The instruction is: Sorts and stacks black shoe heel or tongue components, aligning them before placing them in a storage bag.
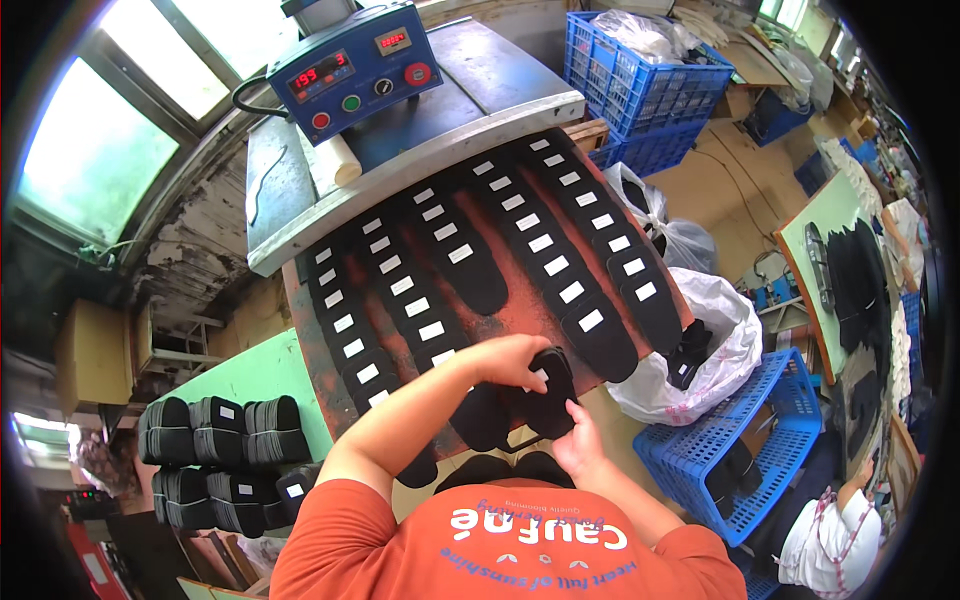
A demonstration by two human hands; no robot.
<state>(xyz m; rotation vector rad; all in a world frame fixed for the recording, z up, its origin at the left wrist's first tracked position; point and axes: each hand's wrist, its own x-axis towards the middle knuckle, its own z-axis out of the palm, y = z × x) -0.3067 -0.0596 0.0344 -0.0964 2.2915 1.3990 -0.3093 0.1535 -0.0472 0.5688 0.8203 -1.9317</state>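
A small stack of black insoles (553, 398) is held in front of my chest, over the near edge of a reddish board. My left hand (515, 362) grips its far end, with the thumb beside a white label. Lower down, my right hand (578, 440) pinches the stack's right edge; some of its fingers are hidden underneath. A dark loop or band hangs below the stack. Beyond my hands, black insoles with white labels (590, 320) lie overlapped in several long rows on the reddish board (525, 318). My left forearm hides the near ends of some rows.
A machine with a blue control box (350, 75) and metal table (480, 90) stands at the far side. Bundled insoles (220, 430) sit on a green table at left. To the right are a white plastic bag (735, 335), a tipped blue crate (790, 440) and stacked blue crates (640, 90).
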